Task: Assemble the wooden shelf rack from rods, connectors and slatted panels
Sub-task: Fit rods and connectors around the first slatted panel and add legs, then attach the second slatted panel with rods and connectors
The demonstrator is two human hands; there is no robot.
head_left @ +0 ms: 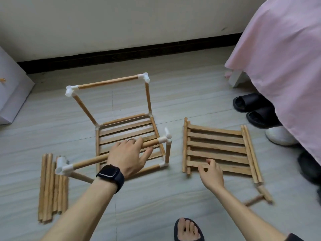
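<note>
Head view. Rack frame [126, 126] on floor [156, 197], centre; wall [121, 23] behind, strip of bare floor between. White box [12, 87] far left; pink bedcover [281, 49] and slippers [255, 108] on right. Loose rods [50, 186] bundled just left of frame. Left hand [128, 157]: fingers fairly straight, laid over front top rod [90, 161], not closed round it. Slatted panel [217, 146] flat just right of frame, apart from it. Right hand [211, 173]: fingers curled on panel's near slat, thumb pinching near edge.
</note>
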